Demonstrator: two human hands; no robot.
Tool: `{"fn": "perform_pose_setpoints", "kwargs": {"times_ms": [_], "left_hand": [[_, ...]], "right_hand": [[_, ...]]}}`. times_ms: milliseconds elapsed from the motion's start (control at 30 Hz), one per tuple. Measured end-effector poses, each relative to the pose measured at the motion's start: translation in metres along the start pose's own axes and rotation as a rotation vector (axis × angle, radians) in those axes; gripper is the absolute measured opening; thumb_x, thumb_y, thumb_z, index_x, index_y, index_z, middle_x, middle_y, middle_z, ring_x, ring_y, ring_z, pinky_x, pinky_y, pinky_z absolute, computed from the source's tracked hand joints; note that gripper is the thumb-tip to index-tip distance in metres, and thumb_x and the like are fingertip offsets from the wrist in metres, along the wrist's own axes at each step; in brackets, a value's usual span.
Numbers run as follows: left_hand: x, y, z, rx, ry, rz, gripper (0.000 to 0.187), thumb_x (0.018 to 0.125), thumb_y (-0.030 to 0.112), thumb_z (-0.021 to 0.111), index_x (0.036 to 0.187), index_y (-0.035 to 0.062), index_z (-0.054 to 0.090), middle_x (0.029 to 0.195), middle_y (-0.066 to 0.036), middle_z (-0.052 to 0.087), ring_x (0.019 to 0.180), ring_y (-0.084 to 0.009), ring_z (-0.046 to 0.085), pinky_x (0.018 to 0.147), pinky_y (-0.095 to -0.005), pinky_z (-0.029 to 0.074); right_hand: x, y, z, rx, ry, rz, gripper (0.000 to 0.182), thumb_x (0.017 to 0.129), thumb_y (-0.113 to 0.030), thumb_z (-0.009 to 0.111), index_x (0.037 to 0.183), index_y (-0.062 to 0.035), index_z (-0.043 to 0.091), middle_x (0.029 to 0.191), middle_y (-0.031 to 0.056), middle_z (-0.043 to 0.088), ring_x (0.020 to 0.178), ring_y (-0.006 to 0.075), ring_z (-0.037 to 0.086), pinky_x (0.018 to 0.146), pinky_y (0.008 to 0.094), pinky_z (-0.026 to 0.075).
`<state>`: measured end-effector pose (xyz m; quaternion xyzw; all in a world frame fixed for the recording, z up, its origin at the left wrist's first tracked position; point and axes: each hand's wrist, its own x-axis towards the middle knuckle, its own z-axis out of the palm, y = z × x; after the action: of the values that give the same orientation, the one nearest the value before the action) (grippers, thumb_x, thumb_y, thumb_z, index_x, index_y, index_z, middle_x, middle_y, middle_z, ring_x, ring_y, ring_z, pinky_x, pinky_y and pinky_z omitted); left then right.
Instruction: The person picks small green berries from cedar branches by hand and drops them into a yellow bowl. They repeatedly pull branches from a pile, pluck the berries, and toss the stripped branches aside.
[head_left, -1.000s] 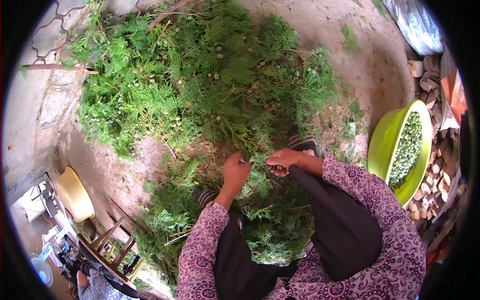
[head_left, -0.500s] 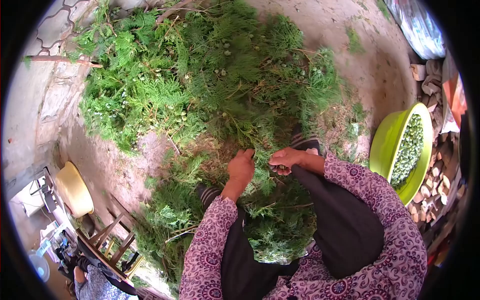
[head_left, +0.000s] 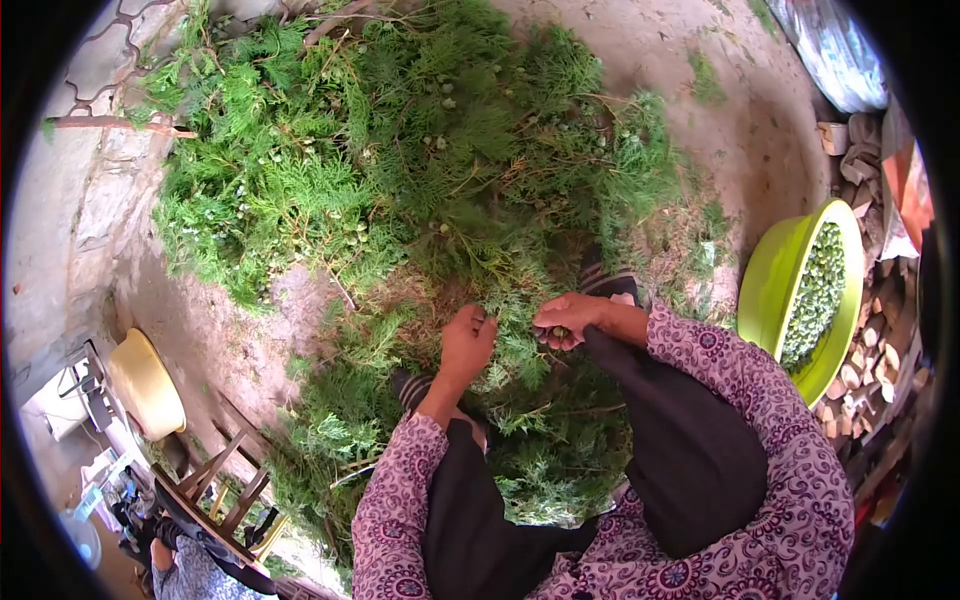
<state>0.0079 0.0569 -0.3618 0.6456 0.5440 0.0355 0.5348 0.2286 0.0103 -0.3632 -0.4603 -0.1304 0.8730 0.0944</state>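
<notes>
Between my knees, my left hand is raised over the cut evergreen branches, with its fingers curled in. Whatever may be between those fingertips is hidden. To its right, beside my right knee, my right hand is closed around small green cones, partly visible among the fingers. The two hands are a short gap apart, with leafy sprays below them. More round green cones fill the lime-green basin on my right.
A large heap of evergreen branches spreads ahead. Chopped wood is piled beyond the basin. At left are a yellow basin and a wooden stool. Another person's sleeve shows at lower left.
My left hand has moved slightly left and down, away from my right hand, its fingers curling in more. My right hand stays nearly in place, with the cones in it showing a little more.
</notes>
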Motion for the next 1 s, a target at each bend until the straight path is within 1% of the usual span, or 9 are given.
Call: {"fn": "perform_pose_setpoints", "kwargs": {"times_ms": [100,167,267,333,400,433,633,767,1000], "left_hand": [[-0.016,0.016,0.007,-0.413,-0.094,-0.187,0.020,0.077,0.012,0.060,0.092,0.0008,0.052,0.075,-0.004,0.056,0.060,-0.0064,0.049,0.055,-0.0219,0.043],[-0.022,0.025,0.018,-0.263,-0.158,0.123,0.023,0.077,0.010,0.060,0.096,0.0012,0.051,0.077,-0.001,0.056,0.062,-0.0049,0.048,0.058,-0.0196,0.042],[-0.024,0.053,0.017,-0.331,-0.210,0.179,0.029,0.075,0.009,0.063,0.100,0.0013,0.050,0.079,0.000,0.055,0.065,-0.0037,0.046,0.061,-0.0187,0.042],[-0.014,0.044,0.019,-0.334,-0.191,0.157,0.037,0.071,0.012,0.067,0.102,0.0016,0.049,0.085,-0.004,0.055,0.068,-0.0101,0.051,0.061,-0.0237,0.044],[-0.004,0.041,0.009,0.285,0.157,0.320,0.045,0.067,0.017,0.069,0.104,0.0022,0.048,0.090,-0.010,0.053,0.079,-0.0223,0.054,0.065,-0.0322,0.045],[0.002,0.044,0.005,0.340,0.167,0.331,0.053,0.065,0.023,0.070,0.107,0.0020,0.045,0.100,-0.014,0.049,0.090,-0.0302,0.051,0.071,-0.0393,0.043],[0.028,0.053,0.014,0.707,0.128,0.172,0.062,0.064,0.024,0.071,0.111,0.0012,0.038,0.096,-0.018,0.048,0.089,-0.0331,0.051,0.072,-0.0385,0.043],[0.037,0.035,0.018,0.699,0.083,0.135,0.056,0.067,0.022,0.067,0.111,0.0041,0.036,0.097,-0.015,0.051,0.080,-0.0322,0.055,0.070,-0.0413,0.043],[0.031,0.015,0.016,0.462,0.042,0.094,0.026,0.067,0.009,0.058,0.090,0.0017,0.049,0.080,-0.021,0.056,0.071,-0.0369,0.055,0.063,-0.0446,0.044]], "right_hand": [[0.000,-0.003,0.011,0.093,0.045,-0.012,0.033,0.083,-0.038,0.053,0.087,-0.0046,0.056,0.074,0.0033,0.057,0.061,0.0113,0.055,0.048,0.0232,0.044],[0.002,-0.006,0.018,0.134,0.050,-0.045,0.033,0.083,-0.037,0.053,0.088,-0.0049,0.056,0.075,0.0037,0.057,0.061,0.0116,0.055,0.048,0.0231,0.044],[-0.002,-0.010,0.016,0.273,0.068,-0.100,0.032,0.084,-0.037,0.052,0.089,-0.0055,0.055,0.074,0.0041,0.056,0.060,0.0116,0.054,0.047,0.0229,0.044],[-0.004,-0.006,0.007,0.375,0.075,-0.117,0.031,0.084,-0.036,0.052,0.089,-0.0057,0.055,0.073,0.0042,0.056,0.058,0.0114,0.053,0.047,0.0228,0.044],[-0.001,0.003,-0.007,0.121,0.030,-0.160,0.029,0.084,-0.035,0.052,0.088,-0.0061,0.055,0.072,0.0036,0.056,0.056,0.0109,0.052,0.046,0.0225,0.044],[-0.004,0.002,-0.004,0.125,0.027,-0.158,0.029,0.084,-0.035,0.052,0.088,-0.0061,0.055,0.072,0.0036,0.056,0.056,0.0109,0.052,0.046,0.0225,0.044],[-0.011,-0.001,0.007,-0.008,0.096,-0.039,0.030,0.082,-0.036,0.055,0.081,-0.0059,0.056,0.064,0.0022,0.056,0.053,0.0095,0.052,0.046,0.0203,0.041],[-0.010,0.000,0.004,0.018,0.082,-0.079,0.031,0.081,-0.036,0.056,0.079,-0.0057,0.056,0.067,0.0020,0.056,0.054,0.0090,0.052,0.047,0.0202,0.042],[-0.013,0.008,-0.003,0.005,0.048,-0.109,0.030,0.081,-0.036,0.056,0.079,-0.0067,0.056,0.070,0.0011,0.057,0.056,0.0083,0.053,0.047,0.0199,0.041]]}}
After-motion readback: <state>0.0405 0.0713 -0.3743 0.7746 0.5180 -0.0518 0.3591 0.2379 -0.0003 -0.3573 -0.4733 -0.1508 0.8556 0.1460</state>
